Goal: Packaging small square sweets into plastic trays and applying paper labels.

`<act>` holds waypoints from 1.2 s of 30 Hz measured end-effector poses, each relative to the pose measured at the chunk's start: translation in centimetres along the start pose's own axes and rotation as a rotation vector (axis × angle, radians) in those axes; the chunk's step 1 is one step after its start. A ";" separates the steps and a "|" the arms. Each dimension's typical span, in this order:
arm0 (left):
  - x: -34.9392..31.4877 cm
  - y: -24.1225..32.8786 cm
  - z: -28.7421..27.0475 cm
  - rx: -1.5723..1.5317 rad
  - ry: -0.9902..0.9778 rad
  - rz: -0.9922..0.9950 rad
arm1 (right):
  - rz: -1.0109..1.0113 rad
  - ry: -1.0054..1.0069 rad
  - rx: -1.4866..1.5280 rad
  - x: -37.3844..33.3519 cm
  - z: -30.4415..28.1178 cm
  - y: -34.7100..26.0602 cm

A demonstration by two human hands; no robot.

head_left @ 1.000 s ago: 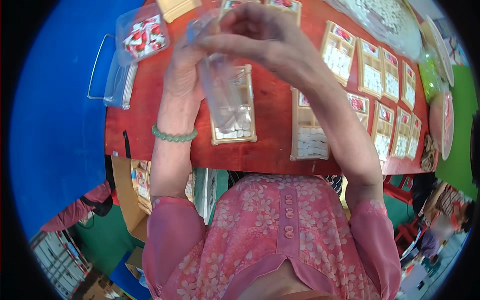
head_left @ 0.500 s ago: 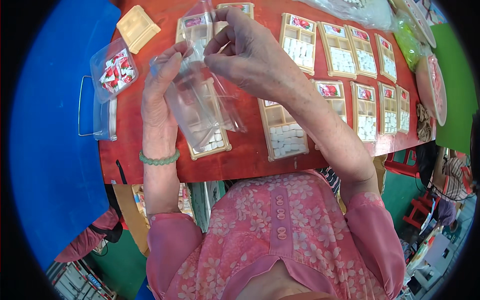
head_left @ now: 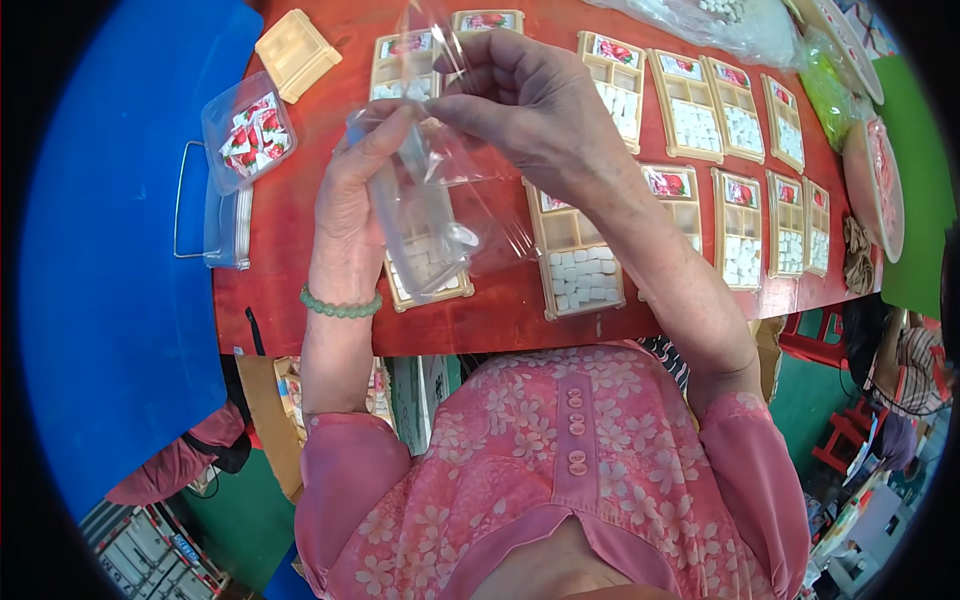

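Observation:
My left hand (head_left: 352, 205) and my right hand (head_left: 520, 100) together hold a clear plastic bag (head_left: 430, 200) above the red table (head_left: 300, 300). The left hand, with a green bead bracelet at its wrist, grips the bag's left edge; the right hand pinches its top edge. Under the bag lies a cream tray (head_left: 430, 280) of small white cubes, seen partly through the plastic. Another such tray (head_left: 582, 260) lies just to the right, below my right forearm.
Several more cream trays (head_left: 738, 225) with white cubes and red-flower cards fill the table's right and back. At left sit a clear tub of red-and-white packets (head_left: 248, 130), an empty clear tub (head_left: 226, 228) and a cream lid (head_left: 297, 52). Blue surface lies left.
Both hands have come lower and nearer to me with the bag. The bag now hangs more spread out between the two hands, over the tray.

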State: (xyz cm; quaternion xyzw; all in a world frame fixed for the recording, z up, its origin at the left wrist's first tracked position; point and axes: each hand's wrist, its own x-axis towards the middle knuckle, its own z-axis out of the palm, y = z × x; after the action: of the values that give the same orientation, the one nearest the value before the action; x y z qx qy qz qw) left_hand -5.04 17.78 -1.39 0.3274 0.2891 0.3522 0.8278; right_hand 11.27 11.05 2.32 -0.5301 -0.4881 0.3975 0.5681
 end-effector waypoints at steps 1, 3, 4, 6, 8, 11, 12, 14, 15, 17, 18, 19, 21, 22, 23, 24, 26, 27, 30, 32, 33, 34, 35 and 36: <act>0.0 0.0 -0.1 0.000 -0.008 -0.005 | -0.005 -0.010 0.024 0.1 0.1 0.2; 0.0 0.1 -0.5 -0.059 -0.033 -0.007 | -0.015 0.011 0.048 0.0 0.2 -0.1; -0.1 0.1 -0.5 -0.060 -0.042 -0.013 | -0.026 0.023 0.075 0.0 0.1 -0.3; -0.1 0.1 -0.5 -0.050 -0.088 -0.017 | -0.053 0.040 0.051 -0.2 -0.2 -0.5; 0.1 0.3 -0.8 -0.064 -0.123 -0.003 | -0.197 0.170 -0.054 -0.6 -0.6 -1.4; -0.5 0.6 -0.3 -0.106 -0.142 0.019 | 0.188 0.192 0.007 -0.9 -1.7 -5.7; -0.7 0.8 0.0 -0.132 -0.142 0.022 | 0.191 0.190 0.002 -0.9 -2.1 -6.3; -0.7 0.7 0.0 -0.155 -0.145 0.035 | 0.379 0.362 -0.141 -1.0 -3.2 -6.8; -0.6 0.8 -0.1 -0.186 -0.184 0.032 | 0.380 0.365 -0.147 -1.5 -5.0 -5.0; -0.4 0.8 0.0 -0.220 -0.222 0.032 | 0.054 0.399 -0.044 -2.5 -10.1 1.1; -0.3 0.9 -0.1 -0.205 -0.212 0.055 | 0.057 0.395 -0.049 -2.8 -10.8 1.7; -0.3 0.9 -0.2 -0.190 -0.202 0.078 | 0.098 0.422 -0.077 -3.0 -11.3 2.0; -0.4 1.1 0.0 -0.207 -0.168 0.074 | 0.164 0.430 -0.107 -3.0 -12.3 3.3; -0.4 1.2 0.0 -0.218 -0.136 0.070 | 0.164 0.432 -0.112 -3.0 -12.5 4.0; -0.1 1.1 -0.1 -0.221 -0.140 0.068 | 0.178 0.458 -0.096 -3.0 -12.6 4.5; 0.1 1.1 -0.5 -0.222 -0.160 0.069 | 0.193 0.478 -0.078 -2.9 -12.4 4.8; 0.3 1.2 -1.0 -0.225 -0.180 0.072 | 0.200 0.482 -0.125 -2.7 -12.0 4.8; 0.4 1.3 -1.3 -0.255 -0.156 0.033 | 0.239 0.495 -0.177 -2.5 -11.9 4.8; 0.6 1.1 -1.7 -0.263 -0.142 0.024 | 0.287 0.489 -0.229 -2.1 -12.0 5.4; 0.7 1.0 -1.7 -0.241 -0.152 0.055 | 0.295 0.472 -0.229 -1.9 -12.3 6.1; 0.8 0.9 -1.6 -0.227 -0.161 0.060 | 0.281 0.477 -0.209 -1.8 -12.3 6.5; 0.8 0.9 -1.6 -0.212 -0.170 0.064 | 0.267 0.481 -0.189 -1.8 -12.3 6.8; 0.8 0.9 -1.7 -0.215 -0.170 0.062 | 0.269 0.481 -0.191 -1.8 -12.3 6.8; 0.8 0.9 -1.8 -0.222 -0.177 0.066 | 0.276 0.498 -0.246 -1.8 -12.1 6.6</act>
State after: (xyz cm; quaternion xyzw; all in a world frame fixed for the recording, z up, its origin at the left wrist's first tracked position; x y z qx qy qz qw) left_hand -6.17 19.47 -2.03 0.2728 0.1631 0.3789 0.8691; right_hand 23.13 7.57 -3.98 -0.7373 -0.3018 0.2668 0.5424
